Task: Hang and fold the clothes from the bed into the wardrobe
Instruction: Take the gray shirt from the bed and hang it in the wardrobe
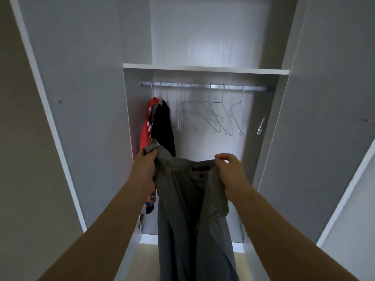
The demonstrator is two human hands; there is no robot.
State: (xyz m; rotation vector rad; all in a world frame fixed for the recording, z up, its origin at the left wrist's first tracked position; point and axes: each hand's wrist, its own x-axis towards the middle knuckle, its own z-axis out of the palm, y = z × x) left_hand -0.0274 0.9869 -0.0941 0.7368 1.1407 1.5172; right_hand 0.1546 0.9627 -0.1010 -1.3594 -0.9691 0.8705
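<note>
Pale grey and tall, the open-doored wardrobe (134, 110) fills the view. Before its lower middle hangs a long grey collared shirt (188, 209), held up by its collar. The left hand (145, 169) grips the collar's left end and the right hand (231, 173) pinches its right end. At the left end of the metal rail (203, 86) hang a red garment (145, 130) and a black garment (163, 126). Bare wire hangers (211, 114) crowd the rail's middle.

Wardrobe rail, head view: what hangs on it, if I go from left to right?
From the left: red garment → black garment → row of empty wire hangers.
</note>
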